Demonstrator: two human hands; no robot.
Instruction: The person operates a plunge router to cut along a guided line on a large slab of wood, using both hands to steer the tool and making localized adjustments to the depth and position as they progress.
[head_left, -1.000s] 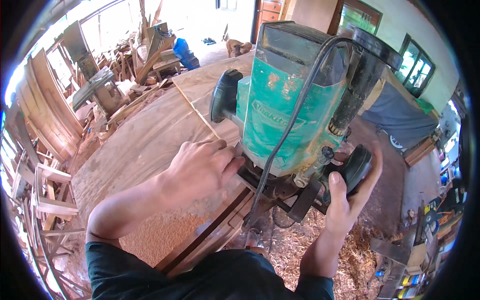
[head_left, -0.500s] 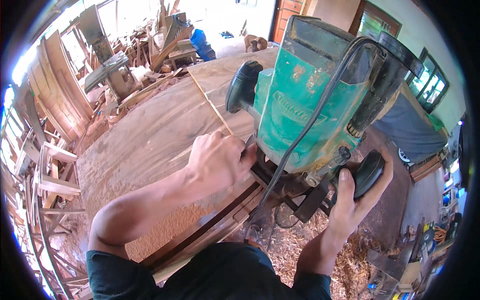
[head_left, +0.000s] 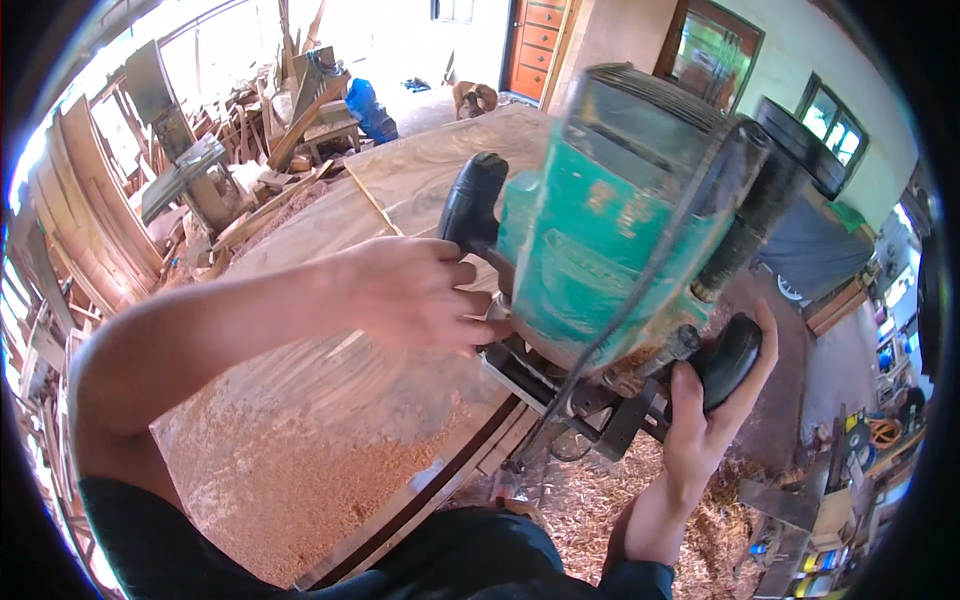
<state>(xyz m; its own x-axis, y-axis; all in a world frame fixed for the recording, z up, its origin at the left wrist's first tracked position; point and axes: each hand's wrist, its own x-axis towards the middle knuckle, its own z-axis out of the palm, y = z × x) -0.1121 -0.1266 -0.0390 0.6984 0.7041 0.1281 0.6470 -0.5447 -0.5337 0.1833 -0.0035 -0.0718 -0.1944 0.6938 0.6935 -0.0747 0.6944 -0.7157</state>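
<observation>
Over the tabletop (head_left: pixel 410 380), my right hand (head_left: pixel 698 440) is holding the router's (head_left: pixel 590 255) knob (head_left: pixel 732 365), left hand (head_left: pixel 415 295) loosely spread alongside; sawdust (head_left: pixel 340 480) is suggesting cutting begun, remainder unclear.

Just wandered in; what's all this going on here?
A person has both hands at a big green power tool, which looks like a router, at the near edge of a wide wooden board. The right hand is wrapped around the black knob on the tool's right side. The left hand is by the tool's lower left side, its fingers partly bent; whether they grip anything is unclear. Fine sawdust lies on the board.
</observation>
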